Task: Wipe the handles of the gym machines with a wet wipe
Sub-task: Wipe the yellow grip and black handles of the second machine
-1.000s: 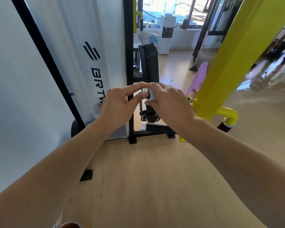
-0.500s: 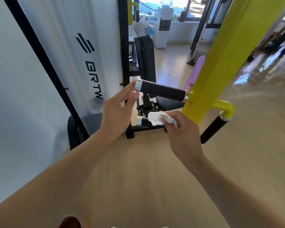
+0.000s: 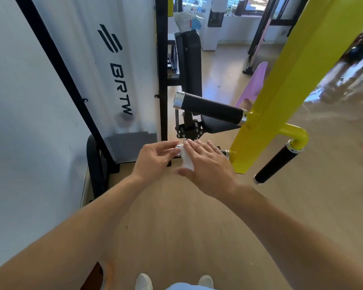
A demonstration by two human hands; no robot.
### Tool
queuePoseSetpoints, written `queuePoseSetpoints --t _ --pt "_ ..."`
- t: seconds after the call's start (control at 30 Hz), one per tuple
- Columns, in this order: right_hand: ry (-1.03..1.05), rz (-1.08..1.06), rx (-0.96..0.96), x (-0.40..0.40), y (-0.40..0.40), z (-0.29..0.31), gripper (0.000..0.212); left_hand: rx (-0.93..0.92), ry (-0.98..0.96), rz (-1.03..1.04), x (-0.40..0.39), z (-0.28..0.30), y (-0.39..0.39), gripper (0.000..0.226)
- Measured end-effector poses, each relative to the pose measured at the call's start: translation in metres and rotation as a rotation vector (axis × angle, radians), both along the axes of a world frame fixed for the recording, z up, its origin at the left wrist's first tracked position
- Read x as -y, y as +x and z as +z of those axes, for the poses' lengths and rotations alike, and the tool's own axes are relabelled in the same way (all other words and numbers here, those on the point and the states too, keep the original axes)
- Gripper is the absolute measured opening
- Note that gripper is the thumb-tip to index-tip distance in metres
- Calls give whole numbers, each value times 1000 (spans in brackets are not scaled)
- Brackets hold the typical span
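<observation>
The wet wipe (image 3: 186,159) is a small white wad sitting on the lower handle (image 3: 224,152) of the yellow machine arm (image 3: 285,80). The right hand (image 3: 208,166) lies flat over the wipe with its fingers stretched out and close together, pressing it down onto the handle, so most of that handle is hidden. Only a bit of shiny metal shows at each end. The left hand (image 3: 155,159) is just beside it, on the left, with its fingers half curled. Its fingertips touch the silver end cap (image 3: 178,146) of the handle and the edge of the wipe. Above the hands is an upper handle (image 3: 210,107), black with silver ends, sticking out to the left from the yellow arm, with nothing on it. Another black handle (image 3: 276,162) hangs down at a slant on the right side of the yellow arm. Behind the hands stands a black frame post (image 3: 162,59), and to the left is a white panel (image 3: 113,70) with dark letters. The floor (image 3: 176,227) is light wood, and two shoe tips (image 3: 144,281) show at the bottom
</observation>
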State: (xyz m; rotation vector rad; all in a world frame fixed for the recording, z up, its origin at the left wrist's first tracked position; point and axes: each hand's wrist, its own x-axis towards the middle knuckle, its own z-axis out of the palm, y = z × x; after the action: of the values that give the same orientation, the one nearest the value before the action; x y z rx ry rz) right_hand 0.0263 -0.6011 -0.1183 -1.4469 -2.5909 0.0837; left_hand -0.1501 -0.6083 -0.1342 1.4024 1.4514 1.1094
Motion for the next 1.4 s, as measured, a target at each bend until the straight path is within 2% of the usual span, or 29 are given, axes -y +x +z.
queuePoseSetpoints --t 0.07,0.17,0.23,0.33,0.43,0.53,0.6,0.67,0.77,0.9,0.97,1.0,1.07,1.17,1.23,1.3,1.4 --pt "71 -88 126 -1 6 4 73 -30 -11 3 -2 -2 -1 27" --pt "137 -190 206 -6 20 11 27 -74 -24 26 -3 -7 -2 23" --pt "129 -168 180 -7 17 16 15 -95 -16 39 -1 -8 2 22" --pt "70 -16 56 -11 0 11 24 -134 15 49 0 -9 6 22" --pt "52 21 -8 -14 -13 7 34 -143 8 44 -1 -11 3 23" --pt "125 -96 215 -9 -2 17 20 -140 -14 60 -5 -13 -1 27" --pt "153 -183 347 -9 12 26 20 -124 -26 52 -6 -13 -3 27" --pt "134 -183 361 -10 19 26 19 -121 -34 34 -8 -13 -3 27" --pt "114 -104 235 -19 10 11 18 -170 -22 27 -12 -10 0 29" --pt "64 -48 -58 -28 -13 -8 36 -176 -12 -1 -17 -6 -4 26" --pt "74 -38 -79 -29 -19 -11 38 -152 -21 -23 -21 -8 -7 22" --pt "98 -40 -49 -29 -18 -8 34 -163 -22 -29 -22 -9 -8 22" --pt "130 -83 131 -26 -8 5 24 -186 -19 -26 -24 -12 -6 26" --pt "192 -217 544 -22 16 23 28 -185 -5 -6 -28 -17 -2 26" --pt "227 -210 705 -21 25 25 31 -156 -12 1 -29 -18 1 25" --pt "203 -204 721 -23 26 22 31 -119 -26 1 -30 -19 3 23" --pt "139 -206 535 -33 23 19 22 -99 -27 10 -32 -19 5 25"
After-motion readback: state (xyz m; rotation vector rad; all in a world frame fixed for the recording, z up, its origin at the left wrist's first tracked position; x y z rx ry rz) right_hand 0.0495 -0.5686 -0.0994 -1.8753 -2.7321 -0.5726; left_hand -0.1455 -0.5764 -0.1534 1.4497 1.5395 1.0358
